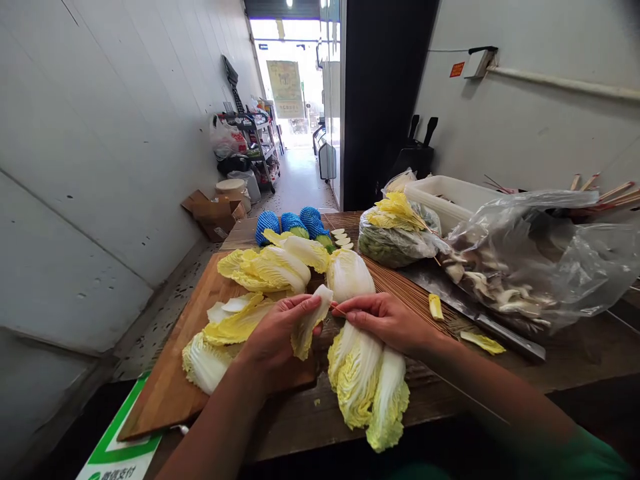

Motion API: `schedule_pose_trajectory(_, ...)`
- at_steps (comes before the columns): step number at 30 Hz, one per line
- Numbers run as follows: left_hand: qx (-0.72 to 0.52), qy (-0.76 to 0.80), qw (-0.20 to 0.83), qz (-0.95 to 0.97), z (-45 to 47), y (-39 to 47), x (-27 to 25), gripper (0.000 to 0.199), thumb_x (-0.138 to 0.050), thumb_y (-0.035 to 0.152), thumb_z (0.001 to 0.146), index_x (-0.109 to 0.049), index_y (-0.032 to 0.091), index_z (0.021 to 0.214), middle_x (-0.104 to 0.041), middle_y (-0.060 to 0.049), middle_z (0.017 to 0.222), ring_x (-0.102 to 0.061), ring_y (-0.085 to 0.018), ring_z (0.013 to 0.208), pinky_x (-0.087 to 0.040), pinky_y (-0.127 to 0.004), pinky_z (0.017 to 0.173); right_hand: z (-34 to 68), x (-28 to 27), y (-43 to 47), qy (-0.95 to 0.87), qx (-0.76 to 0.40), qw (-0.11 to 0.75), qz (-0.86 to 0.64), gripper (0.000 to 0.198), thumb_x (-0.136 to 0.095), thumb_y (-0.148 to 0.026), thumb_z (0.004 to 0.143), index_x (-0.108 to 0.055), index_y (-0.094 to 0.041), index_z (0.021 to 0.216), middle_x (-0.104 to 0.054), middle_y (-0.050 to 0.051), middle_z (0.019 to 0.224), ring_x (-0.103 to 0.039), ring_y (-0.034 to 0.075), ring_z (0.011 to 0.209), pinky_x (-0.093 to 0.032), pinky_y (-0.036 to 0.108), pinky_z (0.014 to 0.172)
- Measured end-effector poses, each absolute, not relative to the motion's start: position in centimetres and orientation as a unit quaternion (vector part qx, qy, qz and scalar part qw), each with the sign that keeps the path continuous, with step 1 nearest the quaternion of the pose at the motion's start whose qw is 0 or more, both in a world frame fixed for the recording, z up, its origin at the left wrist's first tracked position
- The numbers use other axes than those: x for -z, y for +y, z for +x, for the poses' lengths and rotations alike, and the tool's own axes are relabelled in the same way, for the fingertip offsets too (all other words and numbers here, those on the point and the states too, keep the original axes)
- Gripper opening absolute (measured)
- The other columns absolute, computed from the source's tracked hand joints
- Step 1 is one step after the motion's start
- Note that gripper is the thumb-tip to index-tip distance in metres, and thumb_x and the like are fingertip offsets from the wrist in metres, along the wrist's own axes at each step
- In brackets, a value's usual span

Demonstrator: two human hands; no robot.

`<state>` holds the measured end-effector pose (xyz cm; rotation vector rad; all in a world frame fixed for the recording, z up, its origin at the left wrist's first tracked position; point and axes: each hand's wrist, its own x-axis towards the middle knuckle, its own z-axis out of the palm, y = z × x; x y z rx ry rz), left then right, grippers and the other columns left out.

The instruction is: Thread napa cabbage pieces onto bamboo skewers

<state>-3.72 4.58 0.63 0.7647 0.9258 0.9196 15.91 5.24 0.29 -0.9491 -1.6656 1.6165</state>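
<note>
Here's the cabbage leaf strip (pixel 305 333), up in the air over the near right edge of the cutting board (pixel 165 393), pale and thick at its top end, thinning to a crinkled yellow frill that hangs down, the whole piece tilted. The left hand (pixel 280 330) has it, thumb laid across the front, fingers curled in behind, closed firmly on the leaf. In from the other side comes the right hand (pixel 383 323), palm turned down, thumb and forefinger pinched together on a thin stick (pixel 340 311) aimed at the leaf's edge; whether the point has gone in, I can't tell. Just below the right hand lie long white-ribbed cabbage leaves (pixel 357 377) on the bench (pixel 295 433), while more yellow leaves (pixel 267 270) are heaped on the board. Beyond the right wrist runs a bundle of wooden skewers (pixel 400 293), with a knife (pixel 510 337) lying alongside. Over to the containers: a clear plastic bag (pixel 585 267) gapes around grey-white mushrooms (pixel 485 277); farther back, a knotted-looking bag (pixel 387 247) bulges with something green, yellow leaves on top; behind, a white tub (pixel 435 205), its contents too dim to name. At the far edge, blue foam nets (pixel 267 227) sleeve green vegetables beside pale slices (pixel 343 239).
</note>
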Motion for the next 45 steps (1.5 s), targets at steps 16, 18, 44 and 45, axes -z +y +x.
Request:
schedule_pose_trajectory(16,-0.426,0.392,0.732,0.36,-3.8,4.7,-0.1,0.016,-0.068,0.026,0.071,-0.067,0.012,0.077,-0.064,-0.002,0.068,-0.051,-0.006,0.05,-0.042,-0.016,0.048,16.2,-0.1,5.5,-0.654,-0.6,0.301,-0.35,0.031,-0.056,-0.03,0.079,-0.068,-0.015,0.102,-0.068,0.005,0.097,-0.057,0.015,0.078,-0.042,0.024,0.065)
schedule_pose_trajectory(18,-0.424,0.393,0.731,0.361,-3.8,4.7,-0.1,0.016,-0.069,0.028,0.071,-0.067,0.012,0.074,-0.062,-0.001,0.061,-0.052,-0.007,0.048,-0.041,-0.016,0.047,16.2,0.0,5.5,-0.645,-0.609,0.298,-0.352,0.031,-0.056,-0.031,0.079,-0.068,-0.014,0.103,-0.068,0.005,0.094,-0.057,0.014,0.075,-0.041,0.023,0.063)
schedule_pose_trajectory(44,-0.462,0.38,0.707,0.377,-2.8,3.9,-1.2,0.015,-0.068,0.026,0.072,-0.068,0.011,0.074,-0.059,-0.001,0.061,-0.048,-0.006,0.051,-0.039,-0.016,0.049,17.0,-0.6,5.7,-0.66,-0.587,0.304,-0.356,0.031,-0.054,-0.031,0.083,-0.067,-0.016,0.106,-0.068,0.006,0.096,-0.058,0.015,0.076,-0.042,0.024,0.065)
schedule_pose_trajectory(45,-0.463,0.381,0.709,0.373,-2.8,3.9,-1.2,0.016,-0.069,0.027,0.071,-0.068,0.011,0.073,-0.057,0.0,0.058,-0.047,-0.006,0.05,-0.039,-0.017,0.048,17.0,-0.6,5.7,-0.66,-0.591,0.302,-0.353,0.031,-0.054,-0.031,0.083,-0.067,-0.016,0.107,-0.068,0.006,0.096,-0.057,0.015,0.076,-0.042,0.024,0.064)
